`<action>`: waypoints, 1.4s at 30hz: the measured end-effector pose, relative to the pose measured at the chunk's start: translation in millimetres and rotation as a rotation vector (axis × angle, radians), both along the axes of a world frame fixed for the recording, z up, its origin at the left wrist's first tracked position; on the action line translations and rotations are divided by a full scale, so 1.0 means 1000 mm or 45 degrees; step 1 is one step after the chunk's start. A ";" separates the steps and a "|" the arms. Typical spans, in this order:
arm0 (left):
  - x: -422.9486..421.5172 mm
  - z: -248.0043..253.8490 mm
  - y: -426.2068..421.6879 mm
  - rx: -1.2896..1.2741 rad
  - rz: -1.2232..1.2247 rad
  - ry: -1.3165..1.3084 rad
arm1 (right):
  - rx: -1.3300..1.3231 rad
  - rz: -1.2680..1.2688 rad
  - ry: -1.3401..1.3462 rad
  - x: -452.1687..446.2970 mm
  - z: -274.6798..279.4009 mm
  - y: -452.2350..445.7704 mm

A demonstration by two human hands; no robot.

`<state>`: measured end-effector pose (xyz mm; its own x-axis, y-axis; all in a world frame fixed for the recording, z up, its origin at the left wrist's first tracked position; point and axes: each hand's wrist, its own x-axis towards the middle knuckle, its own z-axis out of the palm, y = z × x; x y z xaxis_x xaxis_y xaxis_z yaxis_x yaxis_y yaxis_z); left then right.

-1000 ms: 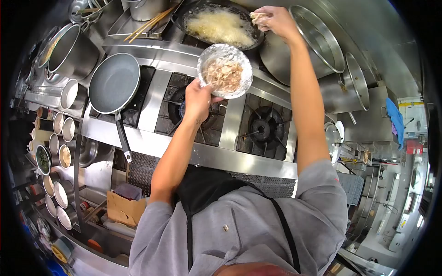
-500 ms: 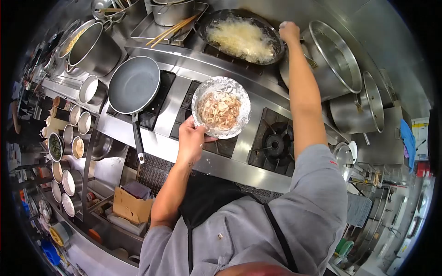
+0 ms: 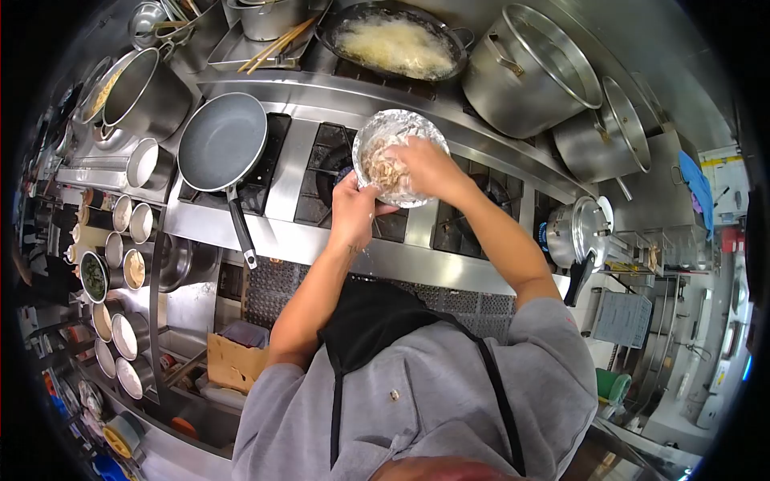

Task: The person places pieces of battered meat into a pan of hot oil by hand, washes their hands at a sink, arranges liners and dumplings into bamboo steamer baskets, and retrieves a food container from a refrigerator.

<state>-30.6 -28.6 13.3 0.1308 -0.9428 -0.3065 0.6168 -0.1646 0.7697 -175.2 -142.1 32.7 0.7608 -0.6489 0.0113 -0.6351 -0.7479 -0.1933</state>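
A metal bowl [image 3: 440, 136], its inside white with flour, is held over the stove by my left hand [image 3: 353, 210], which grips the near left rim. Pale brown, flour-coated strips [image 3: 385, 174] lie in the bowl; I cannot tell their exact kind. My right hand [image 3: 429, 167] reaches into the bowl from the right, its fingers closed down among the strips and the fingertips partly hidden. Behind the bowl, a black wok [image 3: 329, 36] holds bubbling, pale yellow frying food [image 3: 393, 46].
A grey frying pan [image 3: 223, 143] sits on the left burner, its handle toward me. Large steel pots [image 3: 513, 88] stand at the back right, and a lidded pot [image 3: 573, 232] is at the right. Wooden chopsticks [image 3: 277, 44] rest on a tray at the back.
My right hand has come back from beside the wok and gone down into the bowl. The bowl in my left hand has shifted slightly away from me in the view.
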 end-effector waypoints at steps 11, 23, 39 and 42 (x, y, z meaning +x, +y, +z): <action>-0.006 -0.003 -0.038 -0.011 -0.063 -0.062 | 0.471 -0.081 -0.810 -0.022 0.137 -0.044; -0.003 0.031 -0.104 -0.144 0.043 -0.029 | 0.633 -0.061 -1.039 0.011 0.211 -0.093; 0.001 0.051 -0.175 -0.244 0.151 -0.118 | 0.434 -0.042 -1.189 0.001 0.245 -0.180; 0.004 0.048 -0.176 -0.218 0.156 -0.139 | 0.467 -0.049 -1.267 -0.005 0.243 -0.196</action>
